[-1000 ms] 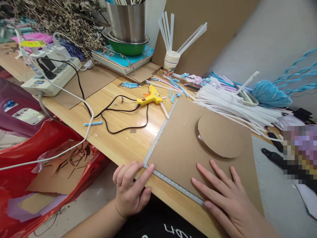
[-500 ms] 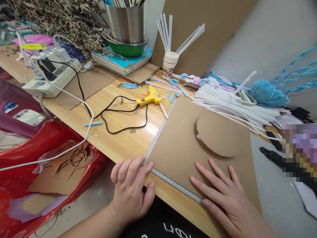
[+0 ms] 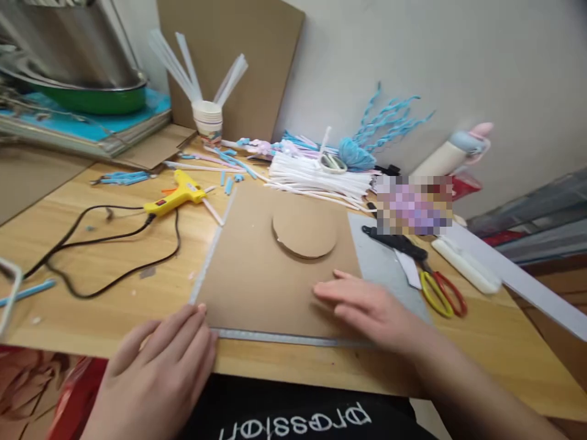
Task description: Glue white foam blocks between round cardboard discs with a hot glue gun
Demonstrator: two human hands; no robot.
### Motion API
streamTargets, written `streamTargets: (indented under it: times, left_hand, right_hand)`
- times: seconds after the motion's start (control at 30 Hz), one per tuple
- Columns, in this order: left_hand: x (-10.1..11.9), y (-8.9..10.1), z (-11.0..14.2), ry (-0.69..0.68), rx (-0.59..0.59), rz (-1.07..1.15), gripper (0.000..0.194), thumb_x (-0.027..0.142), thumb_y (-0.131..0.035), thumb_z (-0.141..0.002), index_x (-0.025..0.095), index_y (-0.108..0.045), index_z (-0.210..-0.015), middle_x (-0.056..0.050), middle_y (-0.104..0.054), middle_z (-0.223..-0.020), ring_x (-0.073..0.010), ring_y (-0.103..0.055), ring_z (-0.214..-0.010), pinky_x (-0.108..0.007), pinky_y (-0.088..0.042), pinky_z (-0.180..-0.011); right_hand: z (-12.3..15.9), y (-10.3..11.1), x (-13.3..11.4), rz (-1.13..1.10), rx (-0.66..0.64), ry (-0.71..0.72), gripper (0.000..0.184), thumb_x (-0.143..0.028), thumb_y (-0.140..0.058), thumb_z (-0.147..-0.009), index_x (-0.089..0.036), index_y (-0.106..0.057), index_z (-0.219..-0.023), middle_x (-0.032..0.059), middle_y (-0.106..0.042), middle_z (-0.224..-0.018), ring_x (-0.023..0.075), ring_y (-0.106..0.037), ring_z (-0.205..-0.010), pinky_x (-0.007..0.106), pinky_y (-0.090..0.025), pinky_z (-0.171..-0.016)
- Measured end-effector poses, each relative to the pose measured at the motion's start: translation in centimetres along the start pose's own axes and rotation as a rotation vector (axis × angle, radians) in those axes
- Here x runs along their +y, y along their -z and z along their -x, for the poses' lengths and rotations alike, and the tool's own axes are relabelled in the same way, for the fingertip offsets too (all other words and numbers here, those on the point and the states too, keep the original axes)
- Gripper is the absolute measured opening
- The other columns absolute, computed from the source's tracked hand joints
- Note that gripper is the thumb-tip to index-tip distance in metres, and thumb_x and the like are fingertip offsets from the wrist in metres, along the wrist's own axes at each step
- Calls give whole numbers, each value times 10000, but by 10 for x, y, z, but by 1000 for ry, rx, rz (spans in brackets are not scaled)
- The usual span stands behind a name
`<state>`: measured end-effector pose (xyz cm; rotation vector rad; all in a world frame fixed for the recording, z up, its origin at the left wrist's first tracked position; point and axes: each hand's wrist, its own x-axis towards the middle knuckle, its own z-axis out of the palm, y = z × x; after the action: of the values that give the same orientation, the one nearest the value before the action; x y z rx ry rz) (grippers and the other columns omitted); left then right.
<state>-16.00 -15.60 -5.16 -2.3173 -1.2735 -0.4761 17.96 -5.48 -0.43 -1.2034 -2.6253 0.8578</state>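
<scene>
A flat brown cardboard sheet [image 3: 257, 263] lies on a grey cutting mat [image 3: 275, 338], whose marked edges show along its left and near sides. A cardboard disc [image 3: 306, 227], apparently several layers thick, rests on the sheet's far part. My left hand [image 3: 160, 360] is at the near left corner of sheet and mat, its slightly bent fingers side by side at the edge; its thumb is hidden. My right hand [image 3: 367, 305] is over the sheet's near right part, fingers stretched out and holding nothing. Whether its fingertips touch the cardboard I cannot tell.
A yellow glue gun [image 3: 177, 194] with a black cord lies left of the sheet. White pipe cleaners [image 3: 312, 177] and a paper cup [image 3: 208, 122] of glue sticks stand behind. Scissors [image 3: 443, 293] and a black-handled tool [image 3: 394, 241] lie right.
The view has swung right, bringing the scissors and a bottle into sight. My right hand's fingers have drawn closer together and it has turned leftward. My left hand stays by the corner.
</scene>
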Motion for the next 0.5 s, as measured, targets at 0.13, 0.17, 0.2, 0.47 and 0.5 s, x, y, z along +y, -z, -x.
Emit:
streamTargets:
  times: [0.13, 0.17, 0.2, 0.47, 0.5]
  left_hand:
    - [1, -4, 15, 18, -58, -15, 353, 162, -360, -889, 218, -682, -1020, -94, -639, -1277, -280, -587, -1151, -428, -398, -813]
    - [1, -4, 19, 16, -72, -20, 371, 163, -355, -882, 234, -680, -1046, -82, -615, -1318, -284, -573, -1171, -433, -400, -811]
    - [2, -4, 21, 13, -83, -31, 381, 171, -360, -877, 249, -675, -1075, -73, -597, -1344, -291, -567, -1175, -439, -404, -806]
    - [11, 0, 13, 25, -128, -6, 398, 201, -328, -925, 249, -717, -992, -118, -690, -1159, -305, -659, -888, -423, -444, -635]
    - [13, 1, 11, 95, -104, 53, 393, 223, -332, -936, 248, -723, -972, -111, -695, -1156, -292, -665, -870, -402, -444, -602]
  right_hand:
    - [23, 35, 64, 152, 704, -548, 379, -488, -455, -914, -212, -696, -816, 75, -733, -880, 253, -678, -878, 398, -524, -819]
    - [29, 44, 82, 186, 759, -608, 358, -472, -466, -900, -193, -691, -884, 102, -723, -890, 278, -667, -861, 430, -514, -794]
    - [33, 54, 99, 213, 801, -656, 349, -457, -492, -874, -176, -682, -954, 121, -714, -909, 292, -659, -846, 443, -504, -773]
    - [26, 109, 168, 165, 584, -705, 352, -483, -619, -750, -142, -686, -692, 81, -633, -641, 235, -612, -659, 392, -432, -646]
    - [22, 110, 170, 120, 530, -665, 327, -487, -670, -705, -161, -697, -711, 73, -650, -657, 222, -597, -634, 382, -440, -629]
